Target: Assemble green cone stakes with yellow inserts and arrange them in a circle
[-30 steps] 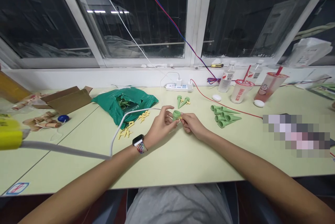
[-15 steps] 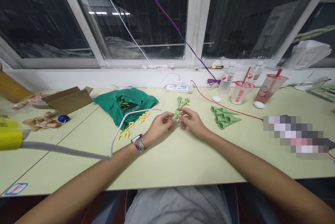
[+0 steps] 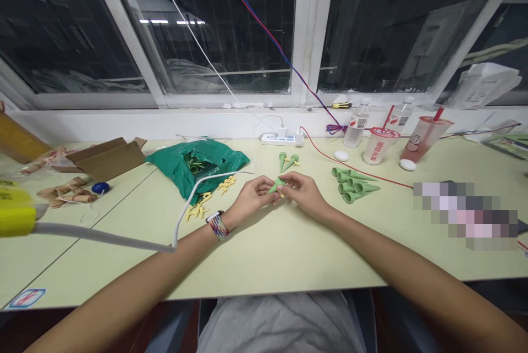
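Both my hands meet over the middle of the pale green table (image 3: pixel 289 254). My left hand (image 3: pixel 249 199), with a watch on its wrist, pinches a small green plastic cone (image 3: pixel 274 185) by its narrow end. My right hand (image 3: pixel 303 193) closes on the same cone's wide end, where a small yellow clip part shows between the fingers. Two more green cones with yellow clips (image 3: pixel 287 160) lie just beyond my hands. A heap of several green cones (image 3: pixel 353 183) lies to the right. Loose yellow clips (image 3: pixel 208 199) are scattered to the left.
An open green plastic bag (image 3: pixel 198 163) and a brown cardboard box (image 3: pixel 105 156) lie at the left. A power strip (image 3: pixel 282 137), a bottle and two drink cups (image 3: pixel 379 144) stand by the window. A white cable (image 3: pixel 181 213) runs from a yellow tool (image 3: pixel 14 213).
The cone has turned from facing me with its open end to lying sideways, pointing left. Both hands have drawn slightly closer together and settled lower toward the table.
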Demonstrator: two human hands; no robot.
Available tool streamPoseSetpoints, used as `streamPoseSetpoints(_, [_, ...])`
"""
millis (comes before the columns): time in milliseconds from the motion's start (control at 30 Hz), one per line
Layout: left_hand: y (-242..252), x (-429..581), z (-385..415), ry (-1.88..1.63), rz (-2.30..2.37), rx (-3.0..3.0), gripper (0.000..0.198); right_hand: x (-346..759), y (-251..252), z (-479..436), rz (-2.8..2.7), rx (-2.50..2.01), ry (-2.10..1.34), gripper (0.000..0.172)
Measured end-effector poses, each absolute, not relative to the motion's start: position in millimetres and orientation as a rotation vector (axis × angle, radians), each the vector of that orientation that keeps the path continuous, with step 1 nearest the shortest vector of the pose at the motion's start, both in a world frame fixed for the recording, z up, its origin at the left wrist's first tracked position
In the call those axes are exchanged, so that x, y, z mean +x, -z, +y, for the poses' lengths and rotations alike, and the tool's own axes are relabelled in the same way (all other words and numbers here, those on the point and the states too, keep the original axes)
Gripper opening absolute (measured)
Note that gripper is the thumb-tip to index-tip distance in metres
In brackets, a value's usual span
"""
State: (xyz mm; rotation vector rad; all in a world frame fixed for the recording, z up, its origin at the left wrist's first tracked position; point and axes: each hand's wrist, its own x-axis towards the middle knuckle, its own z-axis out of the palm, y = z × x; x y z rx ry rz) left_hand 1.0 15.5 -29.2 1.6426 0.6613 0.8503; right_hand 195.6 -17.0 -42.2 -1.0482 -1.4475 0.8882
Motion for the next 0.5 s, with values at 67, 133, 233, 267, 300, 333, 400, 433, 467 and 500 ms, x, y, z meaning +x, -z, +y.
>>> streamPoseSetpoints(67, [27.1, 0.8, 14.1, -0.852, 0.663, 1.639, 0.036, 196.4, 43.7, -14.8, -1.439, -1.032, -0.916, 0.034])
streamPoseSetpoints(133, [25.1, 1.2, 12.6, -0.853, 0.674, 1.630, 0.038, 197.0, 45.4, -12.7, -1.434, -1.016, -0.935, 0.034])
streamPoseSetpoints(233, [23.7, 2.3, 10.8, -0.849, 0.685, 1.617, 0.037, 197.3, 47.2, -11.0, -1.435, -1.013, -0.939, 0.034])
streamPoseSetpoints(267, [23.9, 2.7, 10.7, -0.847, 0.680, 1.612, 0.037, 197.4, 47.3, -10.8, -1.436, -1.018, -0.939, 0.034])
streamPoseSetpoints(300, [24.2, 3.0, 10.7, -0.844, 0.673, 1.607, 0.036, 197.5, 47.0, -10.7, -1.438, -1.024, -0.943, 0.034])
streamPoseSetpoints(333, [24.9, 3.1, 11.0, -0.839, 0.666, 1.606, 0.036, 197.5, 46.5, -10.7, -1.439, -1.028, -0.951, 0.035])
streamPoseSetpoints(400, [26.6, 3.0, 11.9, -0.819, 0.658, 1.617, 0.036, 197.7, 44.6, -10.8, -1.432, -1.027, -0.988, 0.037])
streamPoseSetpoints(433, [27.4, 2.9, 12.3, -0.813, 0.662, 1.626, 0.036, 197.7, 43.4, -10.9, -1.419, -1.018, -1.020, 0.038])
streamPoseSetpoints(467, [28.0, 2.8, 12.4, -0.814, 0.673, 1.640, 0.036, 197.6, 42.2, -10.9, -1.397, -1.005, -1.059, 0.039])
streamPoseSetpoints(500, [28.3, 2.8, 12.0, -0.822, 0.690, 1.666, 0.037, 197.5, 41.0, -10.8, -1.365, -0.992, -1.102, 0.040])
